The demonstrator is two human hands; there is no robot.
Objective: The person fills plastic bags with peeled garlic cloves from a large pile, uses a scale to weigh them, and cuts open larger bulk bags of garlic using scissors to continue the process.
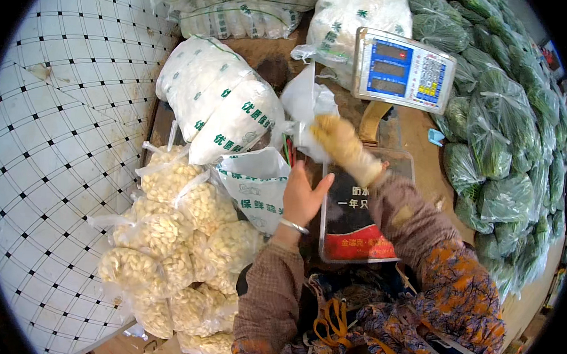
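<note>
My left hand (305, 194), bare with a silver bracelet at the wrist, has its thumb spread from its fingers and holds nothing I can see. It is beside a white plastic bag with green print (257, 182), its mouth facing up. My right hand (341, 145) wears a yellowish glove, its fingers curled against a thin white plastic bag (307, 101) that they appear to grip. The fingertips are partly hidden. Under my right forearm lies the scale's flat black and red platform (358, 213).
Ahead stands the scale's display (404, 71). Clear bags of peeled garlic cloves (165, 228) are heaped at left, below a large stuffed white bag (220, 93). Bagged green vegetables (498, 124) pile up on the right. A small blue clip-like piece (435, 137) lies on the table.
</note>
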